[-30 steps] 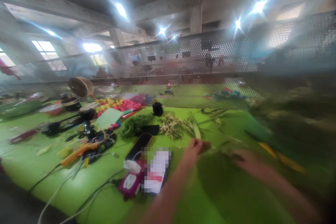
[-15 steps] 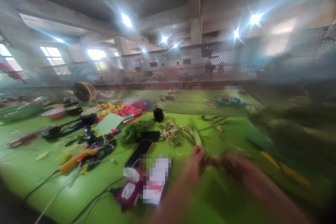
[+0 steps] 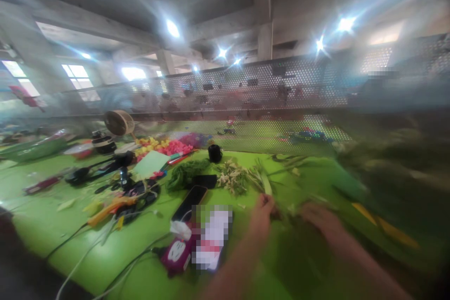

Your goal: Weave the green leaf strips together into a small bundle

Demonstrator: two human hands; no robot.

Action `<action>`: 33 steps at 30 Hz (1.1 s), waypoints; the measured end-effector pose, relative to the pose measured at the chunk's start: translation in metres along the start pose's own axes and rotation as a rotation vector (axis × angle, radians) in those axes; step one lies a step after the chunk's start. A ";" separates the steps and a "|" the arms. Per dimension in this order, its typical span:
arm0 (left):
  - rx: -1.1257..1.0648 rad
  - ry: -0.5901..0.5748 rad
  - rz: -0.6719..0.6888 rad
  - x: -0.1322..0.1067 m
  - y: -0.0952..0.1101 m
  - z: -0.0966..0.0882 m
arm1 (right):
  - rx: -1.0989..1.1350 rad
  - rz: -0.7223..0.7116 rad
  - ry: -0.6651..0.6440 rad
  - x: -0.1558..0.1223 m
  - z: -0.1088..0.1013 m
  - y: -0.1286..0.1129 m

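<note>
My left hand [image 3: 264,207] is closed at the front of the table, its fingers pressed together. What they grip is too blurred to make out. A pale green leaf-like strip [image 3: 268,188] reaches to just behind these fingers, at the edge of a loose bunch of green leaves [image 3: 259,174]. My right hand [image 3: 318,215] is apart from the left, to its right, low over the green tabletop, and motion smears its fingers. Beyond my left hand lies a pile of cream-coloured flower-like pieces [image 3: 232,178].
Left of my hands lie a lit phone [image 3: 214,234], a dark phone [image 3: 190,202] and a purple power socket [image 3: 176,253] with cables. An orange glue gun [image 3: 111,209] is further left. A perforated screen [image 3: 246,89] stands behind; a large dark-green mass [image 3: 397,173] fills the right.
My right hand has separated slightly from my left. My left hand stays closed in nearly the same place on the table. The whole view has shifted slightly.
</note>
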State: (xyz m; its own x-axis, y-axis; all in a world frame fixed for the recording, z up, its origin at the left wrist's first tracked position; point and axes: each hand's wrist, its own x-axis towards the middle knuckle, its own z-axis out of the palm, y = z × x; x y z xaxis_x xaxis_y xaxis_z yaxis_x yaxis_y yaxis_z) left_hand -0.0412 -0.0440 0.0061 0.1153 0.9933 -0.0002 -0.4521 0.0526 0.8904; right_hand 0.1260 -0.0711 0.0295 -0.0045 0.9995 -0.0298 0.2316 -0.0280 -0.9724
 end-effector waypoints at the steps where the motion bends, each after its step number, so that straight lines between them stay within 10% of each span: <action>1: 0.016 -0.027 0.010 -0.001 0.004 0.001 | -0.030 -0.004 -0.012 0.001 0.000 0.000; 8: 0.135 -0.112 0.078 -0.015 0.024 0.010 | -0.096 -0.071 -0.038 -0.002 0.011 0.004; 33: 0.509 -0.211 0.092 -0.012 0.000 0.005 | 0.184 0.004 0.061 -0.012 0.011 -0.005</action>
State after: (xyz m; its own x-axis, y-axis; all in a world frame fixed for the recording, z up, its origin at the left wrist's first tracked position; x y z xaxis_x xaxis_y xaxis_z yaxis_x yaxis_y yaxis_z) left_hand -0.0378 -0.0567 0.0083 0.2939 0.9465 0.1329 0.0096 -0.1420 0.9898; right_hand 0.1146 -0.0833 0.0322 0.0563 0.9981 -0.0249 0.0496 -0.0277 -0.9984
